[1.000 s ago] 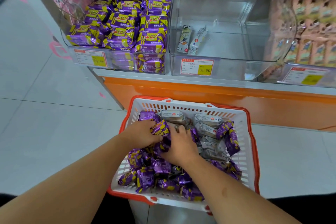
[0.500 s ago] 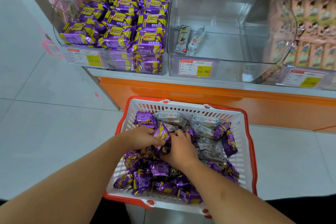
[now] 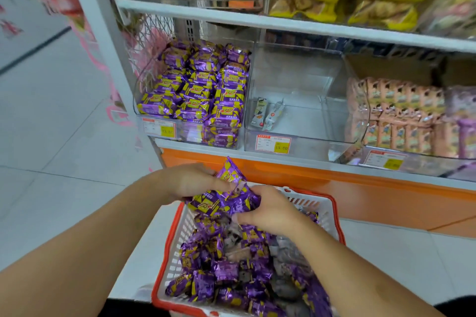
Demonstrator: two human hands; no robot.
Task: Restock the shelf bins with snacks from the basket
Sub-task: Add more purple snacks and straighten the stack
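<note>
Change: both my hands have come up out of the basket with a bunch of purple packs; half a second ago they were down among the snacks. The view has tipped up too, so an upper shelf now shows.
Left hand [image 3: 192,181]: fingers curled round the left side of the bunch, closed on it.
Right hand [image 3: 270,210]: fingers curled in from the right, gripping the same bunch from the other side.
Purple packs [image 3: 226,198]: several purple-and-yellow wrappers pressed between my two hands, one pack sticking up at the top; held above the basket's far left corner, below the orange ledge.
Basket [image 3: 332,216]: white mesh, red rim, below my forearms; holds loose purple packs on the left and middle.
Grey packs [image 3: 283,285]: mixed in toward the basket's right side, blurred.
Left bin [image 3: 159,126]: clear, stacked nearly full with matching purple packs; yellow price tag on its front.
Middle bin [image 3: 304,141]: clear, nearly bare; price tag on its front.
Two bars [image 3: 266,114]: side by side near the front left of the middle bin.
Right bin [image 3: 401,159]: rows of peach-coloured packs, blurred.
Upper shelf [image 3: 283,22]: bins of yellow-edged bags above it.
Orange ledge [image 3: 360,188]: runs below the bins, behind the basket.
</note>
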